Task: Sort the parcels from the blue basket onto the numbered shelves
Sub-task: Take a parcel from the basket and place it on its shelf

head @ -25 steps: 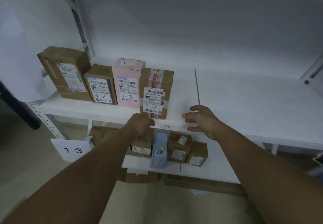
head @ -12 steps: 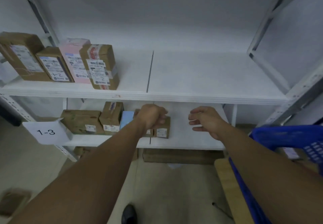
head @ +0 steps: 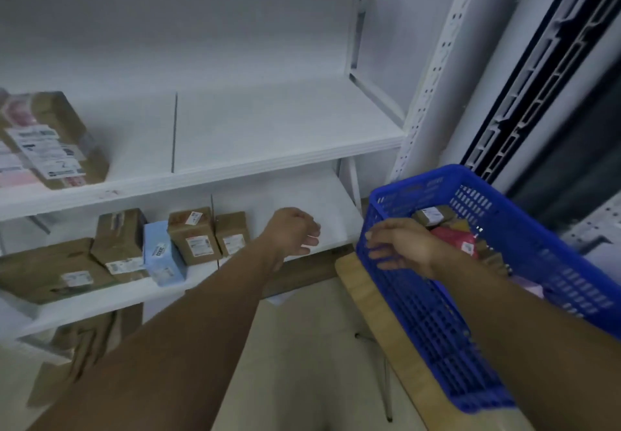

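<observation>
The blue basket (head: pixel 437 323) stands on a wooden table at the right and holds several parcels, among them a red one (head: pixel 458 242) and a brown box (head: pixel 433 215). My right hand (head: pixel 400 247) hovers over the basket's near-left rim, fingers loosely spread, holding nothing. Left of it, my left hand (head: pixel 295 234) hangs in the air in front of the lower shelf (head: pixel 302 202), fingers loosely curled and empty. A brown labelled parcel (head: pixel 57 141) stands at the left of the upper shelf (head: pixel 268 128).
Several brown boxes (head: pixel 196 235) and a light blue box (head: pixel 161 252) stand on the lower shelf's left half. A white perforated shelf post (head: pixel 433 71) rises behind the basket. The wooden table's edge (head: pixel 379 313) juts out below the basket. More cardboard lies on the floor under the shelves.
The view has swung right, from the upper-shelf parcels to the basket. Both hands left the shelf edge and moved right; my right hand now reaches over the basket's rim.
</observation>
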